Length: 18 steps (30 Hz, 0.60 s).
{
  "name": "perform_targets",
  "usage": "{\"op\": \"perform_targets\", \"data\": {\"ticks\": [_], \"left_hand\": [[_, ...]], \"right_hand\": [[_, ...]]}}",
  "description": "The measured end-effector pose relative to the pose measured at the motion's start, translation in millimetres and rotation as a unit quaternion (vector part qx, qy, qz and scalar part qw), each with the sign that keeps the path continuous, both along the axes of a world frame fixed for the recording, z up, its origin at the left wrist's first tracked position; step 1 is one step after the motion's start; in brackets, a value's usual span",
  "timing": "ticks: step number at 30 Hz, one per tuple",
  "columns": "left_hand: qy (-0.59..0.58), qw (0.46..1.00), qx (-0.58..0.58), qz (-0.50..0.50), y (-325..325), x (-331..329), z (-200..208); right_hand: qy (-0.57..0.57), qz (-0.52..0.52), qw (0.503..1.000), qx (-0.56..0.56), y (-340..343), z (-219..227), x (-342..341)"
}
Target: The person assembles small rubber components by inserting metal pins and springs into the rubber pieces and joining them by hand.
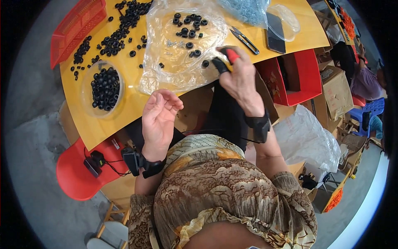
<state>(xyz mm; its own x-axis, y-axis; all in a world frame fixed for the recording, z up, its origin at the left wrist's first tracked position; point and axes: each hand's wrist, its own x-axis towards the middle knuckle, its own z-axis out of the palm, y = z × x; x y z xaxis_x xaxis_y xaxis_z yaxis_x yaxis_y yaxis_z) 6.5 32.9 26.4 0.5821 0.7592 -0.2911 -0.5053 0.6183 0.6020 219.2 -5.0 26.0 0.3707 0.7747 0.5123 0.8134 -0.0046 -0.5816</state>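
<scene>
My left hand [159, 120] is raised before the table edge, palm showing and fingers loosely curved, with nothing seen in it. My right hand [239, 79] hovers by the right edge of the clear plastic sheet [159, 76]. Black and red coverings show on its fingertips, blurred; a gap shows between thumb and forefinger, with nothing visible there. On the sheet lie several black ring-shaped parts [192, 34] and small silvery pieces [175, 43]. A round clear tub [121, 89] at the left holds many black parts [105, 89].
More loose black parts [112, 43] lie beside a red plastic basket [74, 29]. Small snips [244, 40], a dark phone [275, 35], a clear lid [289, 23] and a bag of bluish pieces [246, 11] lie far right. A red bin [309, 76] stands below the table's right edge.
</scene>
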Motion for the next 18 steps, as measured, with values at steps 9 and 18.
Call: {"op": "perform_targets", "data": {"ticks": [9, 18], "left_hand": [[0.076, 0.990, 0.106, 0.047, 15.2, 1.1, 2.1], [0.085, 0.987, 0.130, 0.029, 39.6, 14.9, 2.3]], "right_hand": [[-0.113, 0.014, 0.989, -0.092, 33.5, -17.3, -14.5], [-0.098, 0.040, 0.993, -0.058, 43.2, -23.1, -18.9]]}}
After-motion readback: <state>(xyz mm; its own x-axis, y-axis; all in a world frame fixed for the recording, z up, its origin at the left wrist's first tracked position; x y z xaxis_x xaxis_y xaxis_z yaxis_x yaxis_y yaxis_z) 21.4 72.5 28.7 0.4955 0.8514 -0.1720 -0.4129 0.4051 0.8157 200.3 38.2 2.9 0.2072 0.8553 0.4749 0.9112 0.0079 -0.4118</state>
